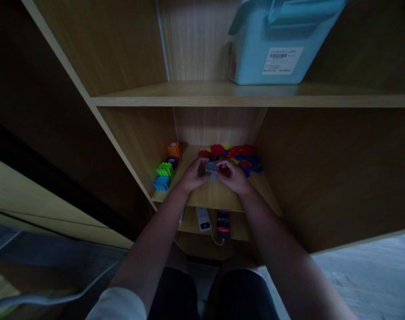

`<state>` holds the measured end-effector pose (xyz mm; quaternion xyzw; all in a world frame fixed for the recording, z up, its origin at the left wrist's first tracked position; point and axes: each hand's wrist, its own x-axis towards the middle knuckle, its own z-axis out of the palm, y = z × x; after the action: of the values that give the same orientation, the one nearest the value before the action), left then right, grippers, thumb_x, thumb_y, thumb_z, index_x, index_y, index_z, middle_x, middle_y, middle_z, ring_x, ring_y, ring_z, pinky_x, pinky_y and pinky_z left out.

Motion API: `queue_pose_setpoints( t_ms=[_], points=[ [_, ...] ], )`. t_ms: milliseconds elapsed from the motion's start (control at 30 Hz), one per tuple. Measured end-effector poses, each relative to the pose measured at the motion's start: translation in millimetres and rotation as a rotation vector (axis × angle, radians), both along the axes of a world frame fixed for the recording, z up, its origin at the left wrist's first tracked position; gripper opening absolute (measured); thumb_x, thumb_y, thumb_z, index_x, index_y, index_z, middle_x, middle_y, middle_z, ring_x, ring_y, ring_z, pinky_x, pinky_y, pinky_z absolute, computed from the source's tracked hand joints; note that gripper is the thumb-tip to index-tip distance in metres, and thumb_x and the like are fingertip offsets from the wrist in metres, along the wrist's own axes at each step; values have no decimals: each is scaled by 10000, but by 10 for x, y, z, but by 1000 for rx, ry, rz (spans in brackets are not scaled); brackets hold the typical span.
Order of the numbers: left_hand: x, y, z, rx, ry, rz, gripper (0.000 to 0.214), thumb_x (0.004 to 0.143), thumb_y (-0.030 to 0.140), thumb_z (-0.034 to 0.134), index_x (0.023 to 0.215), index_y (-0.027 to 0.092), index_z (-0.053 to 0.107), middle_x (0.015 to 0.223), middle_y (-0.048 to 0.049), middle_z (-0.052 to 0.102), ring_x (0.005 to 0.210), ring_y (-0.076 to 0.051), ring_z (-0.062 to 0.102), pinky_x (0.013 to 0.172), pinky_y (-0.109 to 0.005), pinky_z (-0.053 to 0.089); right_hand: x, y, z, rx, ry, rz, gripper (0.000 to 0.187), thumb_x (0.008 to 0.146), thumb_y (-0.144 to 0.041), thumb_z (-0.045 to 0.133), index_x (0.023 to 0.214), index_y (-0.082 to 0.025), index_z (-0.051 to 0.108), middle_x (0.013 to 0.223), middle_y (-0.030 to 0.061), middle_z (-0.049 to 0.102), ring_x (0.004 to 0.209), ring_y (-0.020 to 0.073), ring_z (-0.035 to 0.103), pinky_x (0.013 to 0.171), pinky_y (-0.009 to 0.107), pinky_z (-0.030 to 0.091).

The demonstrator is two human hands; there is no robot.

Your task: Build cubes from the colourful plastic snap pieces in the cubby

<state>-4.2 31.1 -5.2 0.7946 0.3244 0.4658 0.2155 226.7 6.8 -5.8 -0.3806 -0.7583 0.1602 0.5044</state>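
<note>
Between both hands, over the middle shelf, is a small grey toothed-edge puzzle piece (212, 167). My left hand (194, 176) grips its left side with curled fingers and thumb. On its right side my right hand (234, 176) pinches it in the same way. A lighter grey toothed part (212, 176) shows just below it; whether the two are joined I cannot tell. Behind my hands lies a spread of red, blue and yellow flower-shaped pieces (245, 153). Left of my left hand stand toothed blocks: orange (174, 150), purple (172, 162), green (165, 169) and blue (162, 183).
A light-blue lidded bin (249, 58) with a label stands on the upper shelf (202, 101). Below my hands, a white power bank (203, 219) is cabled to a phone (223, 222) on a lower ledge. Cabinet side walls (322, 173) enclose the space.
</note>
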Motion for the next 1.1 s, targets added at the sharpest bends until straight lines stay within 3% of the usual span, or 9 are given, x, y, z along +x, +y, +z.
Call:
queue_pose_setpoints(
  t_ms=[467, 567, 733, 867, 1000, 1100],
  points=[
    [0, 14, -30, 7, -2, -7, 553, 819, 204, 766, 1342, 192, 586, 1362, -140, 669, 1298, -303, 628, 1169, -498, 480, -9, -45, 57, -10, -30, 3, 293, 923, -450, 744, 1156, -288, 673, 1213, 65, 740, 1087, 255, 679, 968, 429, 553],
    [-7, 12, -23, 19, -10, -16, 535, 824, 204, 743, 1335, 195, 586, 1366, -142, 663, 1313, -309, 619, 1176, -507, 471, 1, -45, 42, -38, -59, -21, 409, 902, -482, 767, 1242, -290, 646, 1262, 77, 720, 1134, 268, 672, 990, 442, 554],
    [-33, -18, 28, 43, -53, 29, 427, 892, 184, 607, 1318, 213, 575, 1361, -125, 663, 1340, -285, 605, 1188, -498, 466, 0, -9, -40, -87, -216, -135, 771, 788, -535, 884, 1433, -275, 554, 1382, 121, 688, 1283, 331, 635, 1113, 516, 487],
    [-40, -73, 97, 113, -54, 152, 352, 902, 181, 582, 1253, 206, 579, 1270, -116, 682, 1255, -271, 633, 1127, -467, 502, -33, -1, -69, -157, -364, -213, 913, 741, -514, 918, 1504, -240, 500, 1320, 146, 722, 1298, 375, 627, 1115, 558, 447],
    [-37, -150, 177, 191, -59, 242, 195, 953, 218, 551, 1140, 204, 602, 1119, -100, 697, 1095, -258, 663, 1005, -424, 537, -54, -2, -72, -178, -410, -267, 849, 783, -494, 881, 1499, -229, 510, 1256, 146, 748, 1305, 384, 619, 1096, 556, 421],
    [-34, -197, 212, 210, 4, 269, 139, 995, 274, 511, 954, 215, 630, 950, -85, 696, 966, -255, 662, 923, -405, 535, -66, -1, -76, -157, -397, -278, 818, 792, -486, 871, 1487, -230, 526, 1216, 140, 759, 1268, 376, 639, 1076, 538, 424]
  ],
)
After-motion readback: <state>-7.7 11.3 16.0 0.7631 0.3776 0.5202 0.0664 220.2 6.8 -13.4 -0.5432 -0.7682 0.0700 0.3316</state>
